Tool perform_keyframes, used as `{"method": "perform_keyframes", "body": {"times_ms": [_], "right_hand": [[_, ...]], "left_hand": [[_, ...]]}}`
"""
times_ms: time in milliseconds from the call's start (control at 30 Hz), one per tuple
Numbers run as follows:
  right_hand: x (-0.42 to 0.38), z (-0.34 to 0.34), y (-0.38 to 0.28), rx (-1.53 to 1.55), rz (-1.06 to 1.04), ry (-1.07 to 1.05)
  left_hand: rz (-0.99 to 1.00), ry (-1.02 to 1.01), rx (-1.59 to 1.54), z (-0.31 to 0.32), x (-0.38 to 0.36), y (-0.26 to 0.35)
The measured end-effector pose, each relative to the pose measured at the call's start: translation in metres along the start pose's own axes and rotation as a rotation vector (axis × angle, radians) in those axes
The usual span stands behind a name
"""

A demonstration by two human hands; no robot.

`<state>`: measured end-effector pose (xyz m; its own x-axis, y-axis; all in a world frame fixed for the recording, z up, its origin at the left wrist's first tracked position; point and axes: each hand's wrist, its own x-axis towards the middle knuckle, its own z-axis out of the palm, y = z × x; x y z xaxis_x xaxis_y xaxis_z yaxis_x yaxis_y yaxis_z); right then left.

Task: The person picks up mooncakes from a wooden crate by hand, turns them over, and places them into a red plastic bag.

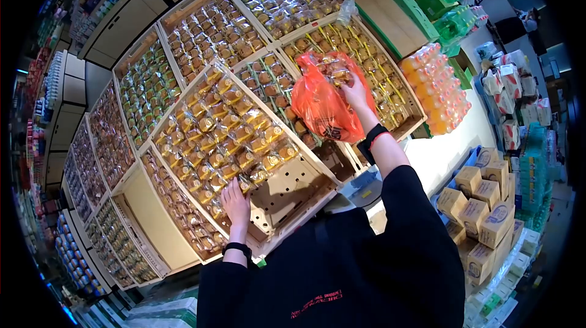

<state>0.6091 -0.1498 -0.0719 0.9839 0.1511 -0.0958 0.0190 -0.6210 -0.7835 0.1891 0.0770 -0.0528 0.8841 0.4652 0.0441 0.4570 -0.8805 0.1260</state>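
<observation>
My left hand (235, 203) rests at the lower edge of the rows of yellow-wrapped pastries (223, 126) in a tilted wooden tray, its fingertips touching a pastry there. Below those rows the perforated bottom of the wooden tray (278, 200) shows bare. My right hand (354, 93) is at the right side of a red plastic bag (320, 99), its fingers bent round a wrapped pastry at the bag's opening. More wrapped pastries (336, 70) show in the bag. The bag hangs over neighbouring trays of pastries.
More wooden trays of packaged pastries (213, 29) spread to the left and behind. Orange drink bottles (434, 87) stand at the right, with stacked small cartons (482, 212) lower down. Green boxes and bottle packs (452, 26) are at the back right.
</observation>
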Motion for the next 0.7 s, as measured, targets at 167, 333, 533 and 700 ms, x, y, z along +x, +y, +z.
{"method": "perform_keyframes", "body": {"times_ms": [167, 333, 533, 700], "right_hand": [[0.039, 0.015, 0.017, -0.093, -0.017, 0.03], [0.031, 0.0, 0.006, -0.155, 0.113, 0.135], [0.002, -0.023, 0.016, 0.045, 0.015, 0.298], [-0.06, -0.052, -0.02, 0.391, -0.039, 0.144]], "left_hand": [[-0.059, 0.012, -0.205, -0.02, 0.001, 0.001], [-0.087, 0.013, -0.304, -0.019, -0.005, -0.012], [-0.116, 0.085, -0.339, -0.025, 0.002, -0.002], [-0.012, 0.139, -0.426, -0.05, 0.012, 0.021]]}}
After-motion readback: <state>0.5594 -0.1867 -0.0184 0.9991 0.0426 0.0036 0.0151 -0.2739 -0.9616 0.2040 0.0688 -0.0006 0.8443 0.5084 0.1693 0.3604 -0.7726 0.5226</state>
